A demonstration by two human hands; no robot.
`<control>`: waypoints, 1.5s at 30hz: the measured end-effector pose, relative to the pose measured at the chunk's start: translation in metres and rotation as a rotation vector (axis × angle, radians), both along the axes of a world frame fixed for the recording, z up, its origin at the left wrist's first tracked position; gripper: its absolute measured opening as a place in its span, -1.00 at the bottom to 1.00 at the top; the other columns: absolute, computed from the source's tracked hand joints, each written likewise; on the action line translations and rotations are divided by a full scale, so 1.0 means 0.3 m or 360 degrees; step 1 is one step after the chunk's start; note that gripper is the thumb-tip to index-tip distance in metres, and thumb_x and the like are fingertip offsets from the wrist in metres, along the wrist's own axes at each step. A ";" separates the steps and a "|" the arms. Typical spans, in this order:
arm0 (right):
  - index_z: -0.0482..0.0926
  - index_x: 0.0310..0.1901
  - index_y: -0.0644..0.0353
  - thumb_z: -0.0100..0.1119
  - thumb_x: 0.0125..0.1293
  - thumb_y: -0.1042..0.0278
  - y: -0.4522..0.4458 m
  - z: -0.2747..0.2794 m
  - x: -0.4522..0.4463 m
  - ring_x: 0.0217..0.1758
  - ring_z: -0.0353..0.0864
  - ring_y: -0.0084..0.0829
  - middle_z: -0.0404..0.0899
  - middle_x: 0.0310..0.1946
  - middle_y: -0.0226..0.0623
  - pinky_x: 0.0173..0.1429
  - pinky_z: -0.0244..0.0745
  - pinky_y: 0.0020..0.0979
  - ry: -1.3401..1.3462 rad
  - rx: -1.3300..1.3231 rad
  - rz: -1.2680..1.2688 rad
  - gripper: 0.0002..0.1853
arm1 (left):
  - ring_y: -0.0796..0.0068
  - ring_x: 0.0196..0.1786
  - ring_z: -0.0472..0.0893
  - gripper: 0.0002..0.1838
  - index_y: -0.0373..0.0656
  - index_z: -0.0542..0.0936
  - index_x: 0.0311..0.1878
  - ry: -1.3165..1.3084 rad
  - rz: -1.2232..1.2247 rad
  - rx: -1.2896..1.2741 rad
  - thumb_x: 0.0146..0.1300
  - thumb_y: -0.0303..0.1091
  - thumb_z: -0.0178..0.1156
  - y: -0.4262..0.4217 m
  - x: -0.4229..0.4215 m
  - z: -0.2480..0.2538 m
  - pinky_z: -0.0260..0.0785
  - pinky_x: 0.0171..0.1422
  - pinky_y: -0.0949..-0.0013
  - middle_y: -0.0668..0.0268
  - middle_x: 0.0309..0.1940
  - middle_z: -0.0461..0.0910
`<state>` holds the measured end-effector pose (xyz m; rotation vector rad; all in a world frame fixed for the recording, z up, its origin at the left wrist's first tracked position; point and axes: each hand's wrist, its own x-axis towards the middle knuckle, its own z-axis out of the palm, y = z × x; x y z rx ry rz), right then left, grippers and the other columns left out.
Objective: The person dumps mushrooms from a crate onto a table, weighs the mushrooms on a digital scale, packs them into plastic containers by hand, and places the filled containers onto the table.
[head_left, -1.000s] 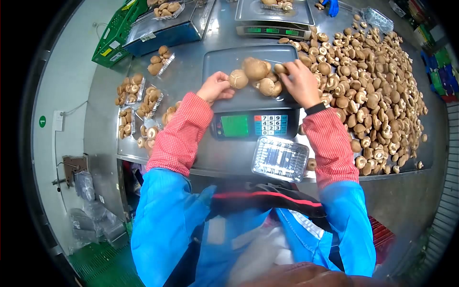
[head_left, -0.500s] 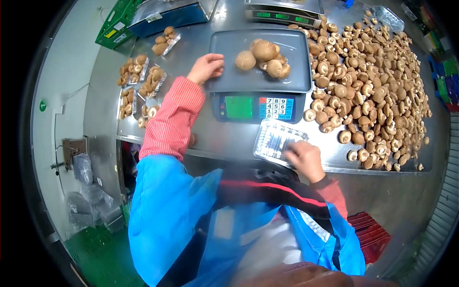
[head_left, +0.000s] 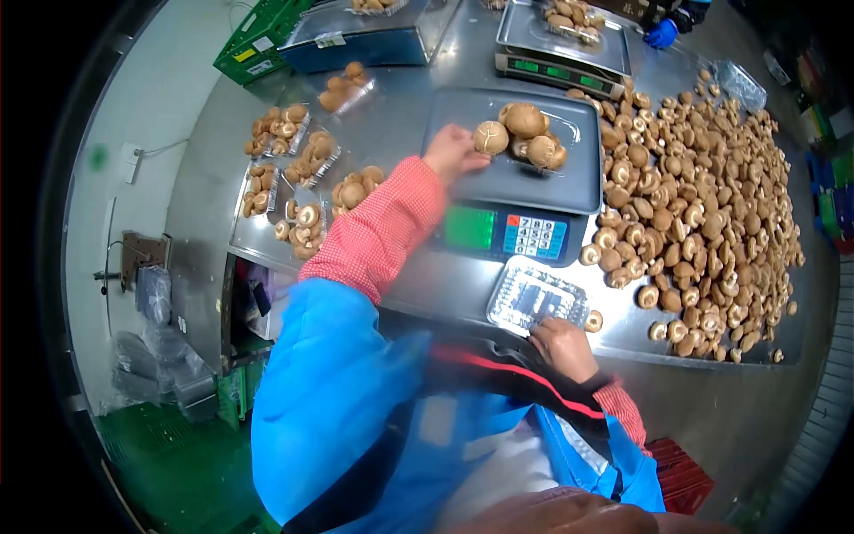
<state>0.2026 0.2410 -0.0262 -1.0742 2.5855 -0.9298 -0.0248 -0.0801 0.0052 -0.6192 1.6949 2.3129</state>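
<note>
Between the left hand (head_left: 455, 153) and the right hand (head_left: 567, 347), the keypad (head_left: 535, 237) of the scale (head_left: 569, 191) read 7 8 9, 4 5 6, 1 2 3 and 0; its green display (head_left: 470, 228) was illegible.

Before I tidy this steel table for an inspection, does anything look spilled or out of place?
One loose brown mushroom lies near the front edge of the steel table, beside the clear plastic tray at the right hand. It looks odd only because it sits apart from the brown mushroom pile. No damage stands out.
</note>
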 end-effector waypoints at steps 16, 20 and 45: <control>0.46 -0.39 0.20 0.19 -0.03 0.59 -0.092 0.216 -0.038 -0.52 0.45 -0.11 0.40 -0.51 -0.16 -0.45 0.31 -0.20 0.0535 -0.0164 -0.0801 -0.85 | -0.03 -0.15 0.64 -0.77 -0.31 0.23 -0.08 0.0412 0.0871 -0.0067 0.23 -0.71 -0.07 -0.546 -0.416 -0.045 0.69 -0.09 0.07 -0.08 -0.11 0.42; 0.44 -0.38 0.23 0.15 0.02 0.60 -0.087 0.214 -0.041 -0.54 0.43 -0.14 0.38 -0.51 -0.16 -0.45 0.29 -0.24 0.0526 -0.0147 -0.0915 -0.87 | -0.09 -0.15 0.65 -0.74 -0.38 0.30 -0.02 0.0326 0.1023 -0.0032 0.22 -0.75 -0.10 -0.641 -0.474 -0.227 0.69 -0.10 0.09 -0.17 -0.10 0.43; 0.48 -0.02 0.24 0.39 0.00 0.23 0.032 0.282 -0.009 -0.14 0.48 -0.09 0.44 -0.19 -0.12 -0.08 0.42 -0.19 0.0240 -0.0236 -0.0988 -0.49 | 0.45 -0.27 0.67 -0.34 -0.13 0.06 0.47 0.0020 -0.1854 -0.0269 0.32 -0.55 -0.01 0.455 0.208 0.087 0.61 -0.27 0.43 0.18 -0.02 0.57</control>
